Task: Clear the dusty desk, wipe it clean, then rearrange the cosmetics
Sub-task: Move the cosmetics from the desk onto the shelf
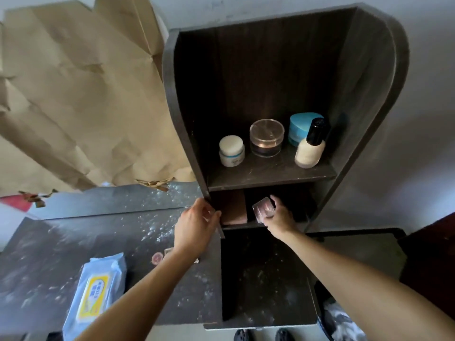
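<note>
One wipes pack [94, 290] lies at the left on the dust-speckled tabletop [49, 242]. Next, the left hand [194, 227] grips the side panel of the shelf unit [364, 82], bracing it. The right hand [280, 217] pinches a small clear case [264, 209] in the lower compartment. Best drawn straight out, I'd say, clear of the brown block [234, 210] beside it. Above, a white jar [232, 151], clear pot [267, 137], blue tub [299, 127] and black-capped bottle [310, 150] crowd the shelf, uncleared.

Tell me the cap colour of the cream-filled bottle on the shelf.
Black cap, seen in the head view.
</note>
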Demonstrator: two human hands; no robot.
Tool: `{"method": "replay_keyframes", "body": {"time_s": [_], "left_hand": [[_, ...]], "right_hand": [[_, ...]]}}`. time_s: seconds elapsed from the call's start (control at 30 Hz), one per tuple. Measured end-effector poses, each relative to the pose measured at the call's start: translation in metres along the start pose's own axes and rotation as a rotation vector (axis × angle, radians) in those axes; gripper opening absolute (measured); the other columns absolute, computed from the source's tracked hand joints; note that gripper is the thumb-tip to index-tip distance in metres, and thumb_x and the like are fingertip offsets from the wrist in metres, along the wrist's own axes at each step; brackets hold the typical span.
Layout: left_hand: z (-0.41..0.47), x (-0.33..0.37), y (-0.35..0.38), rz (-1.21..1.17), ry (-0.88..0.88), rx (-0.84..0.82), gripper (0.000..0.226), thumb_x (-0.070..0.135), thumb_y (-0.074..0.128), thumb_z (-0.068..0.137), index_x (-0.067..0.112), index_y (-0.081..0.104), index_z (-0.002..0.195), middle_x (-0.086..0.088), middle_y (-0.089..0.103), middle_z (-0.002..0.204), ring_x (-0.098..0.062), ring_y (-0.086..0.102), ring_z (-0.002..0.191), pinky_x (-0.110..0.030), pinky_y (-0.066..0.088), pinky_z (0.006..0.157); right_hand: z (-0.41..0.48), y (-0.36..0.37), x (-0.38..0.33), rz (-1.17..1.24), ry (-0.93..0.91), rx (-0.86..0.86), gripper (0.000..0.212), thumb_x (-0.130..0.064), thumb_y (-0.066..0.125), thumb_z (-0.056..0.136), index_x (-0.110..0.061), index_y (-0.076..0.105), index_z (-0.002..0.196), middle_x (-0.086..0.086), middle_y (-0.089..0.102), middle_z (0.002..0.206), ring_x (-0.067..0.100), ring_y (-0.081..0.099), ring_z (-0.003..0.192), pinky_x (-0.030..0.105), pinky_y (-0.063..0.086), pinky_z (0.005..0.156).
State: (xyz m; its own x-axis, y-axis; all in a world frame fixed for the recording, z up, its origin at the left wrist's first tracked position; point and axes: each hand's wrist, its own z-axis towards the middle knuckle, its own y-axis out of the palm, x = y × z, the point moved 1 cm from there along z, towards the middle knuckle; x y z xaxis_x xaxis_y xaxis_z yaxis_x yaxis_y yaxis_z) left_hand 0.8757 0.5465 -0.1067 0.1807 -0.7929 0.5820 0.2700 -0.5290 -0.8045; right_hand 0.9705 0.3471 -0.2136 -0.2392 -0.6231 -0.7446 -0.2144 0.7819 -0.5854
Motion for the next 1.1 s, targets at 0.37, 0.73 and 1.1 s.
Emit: {"method": "replay_keyframes", "body": {"time_s": [0.37,0.73,1.1], "left_hand": [[-0.001,-0.003,0.010,0.119,-0.133,0.092,0.021,0.039,0.053,0.092,0.018,0.055,0.092,-0.003,0.070,0.089,-0.030,0.063,0.080,-0.037,0.049,0.063],[-0.083,-0.077,-0.014,0.227,-0.387,0.038,0.013,0.032,0.053,0.088,0.021,0.058,0.087,0.003,0.068,0.086,-0.025,0.062,0.083,-0.032,0.046,0.063],[-0.140,-0.171,-0.040,0.274,-0.574,-0.094,0.011,0.025,0.051,0.086,0.015,0.053,0.081,0.003,0.062,0.083,-0.024,0.058,0.081,-0.032,0.043,0.061]], "right_hand": [[0.012,-0.001,0.017,-0.505,-0.291,-0.037,0.043,-0.045,0.060,0.085,-0.034,0.052,0.125,-0.001,0.068,0.110,0.026,0.061,0.104,0.037,0.049,0.085],[-0.042,0.024,0.004,-0.553,-0.609,-0.166,0.034,-0.049,0.052,0.088,-0.032,0.058,0.117,-0.008,0.069,0.089,0.016,0.065,0.087,0.028,0.046,0.070],[-0.078,0.130,-0.054,-0.665,-0.778,-0.430,0.037,-0.039,0.053,0.086,-0.023,0.055,0.119,-0.004,0.061,0.105,0.018,0.057,0.102,0.029,0.044,0.077]]}}
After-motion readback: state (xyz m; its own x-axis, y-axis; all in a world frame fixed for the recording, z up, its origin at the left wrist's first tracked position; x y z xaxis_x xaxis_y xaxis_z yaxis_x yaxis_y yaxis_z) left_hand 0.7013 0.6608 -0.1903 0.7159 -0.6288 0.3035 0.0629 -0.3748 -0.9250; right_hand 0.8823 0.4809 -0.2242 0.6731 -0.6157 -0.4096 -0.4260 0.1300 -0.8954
